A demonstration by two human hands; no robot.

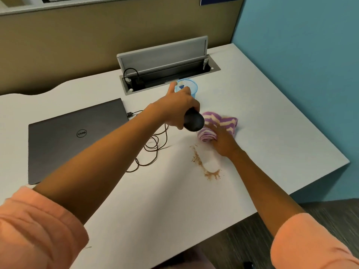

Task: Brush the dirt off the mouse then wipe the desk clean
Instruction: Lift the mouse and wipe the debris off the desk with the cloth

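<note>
While my left hand (177, 111) clamped the black rounded mouse (194, 121), my right hand (223, 141), fingers closing on the purple-and-cream striped cloth (221, 123), risked smearing brown dirt (206, 166) across the white surface (272, 133).

closed laptop (75, 140), blue mesh cup (189, 86), cable hatch (167, 63)

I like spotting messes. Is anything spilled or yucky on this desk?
Yes. A curved trail of brown dirt lies on the white desk, just in front of the right hand pressing the striped cloth. It has not been wiped yet.
</note>
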